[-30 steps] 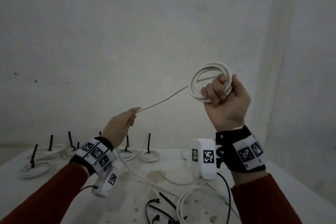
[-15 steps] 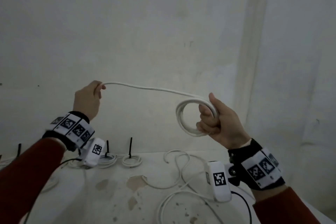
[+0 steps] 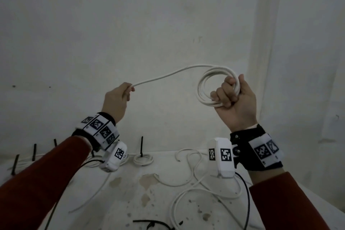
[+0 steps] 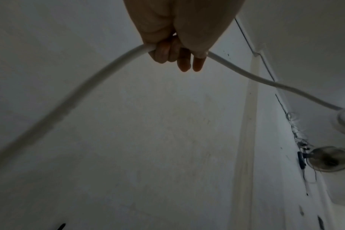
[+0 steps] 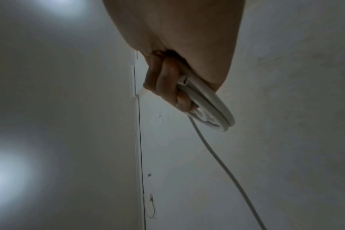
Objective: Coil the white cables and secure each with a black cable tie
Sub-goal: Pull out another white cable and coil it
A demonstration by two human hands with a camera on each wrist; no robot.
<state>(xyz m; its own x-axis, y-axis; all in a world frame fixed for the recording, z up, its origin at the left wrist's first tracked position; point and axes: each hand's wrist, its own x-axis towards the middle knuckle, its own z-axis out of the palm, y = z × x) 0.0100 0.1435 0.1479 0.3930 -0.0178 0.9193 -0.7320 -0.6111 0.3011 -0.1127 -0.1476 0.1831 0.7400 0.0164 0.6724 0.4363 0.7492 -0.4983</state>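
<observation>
White cable (image 3: 168, 75), part-coiled: coil (image 3: 209, 87) clenched in right hand (image 3: 236, 99) above the worktop (image 3: 158, 188), free run stretching leftward from coil to left hand (image 3: 116, 99), which pinched it, nearer the slack.

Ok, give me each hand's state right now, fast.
Left hand: closed, gripping the loose run of the white cable.
Right hand: closed, gripping the coiled loops of that cable.

A stained white table (image 3: 130, 188) stands against a pale wall (image 3: 130, 24).
</observation>
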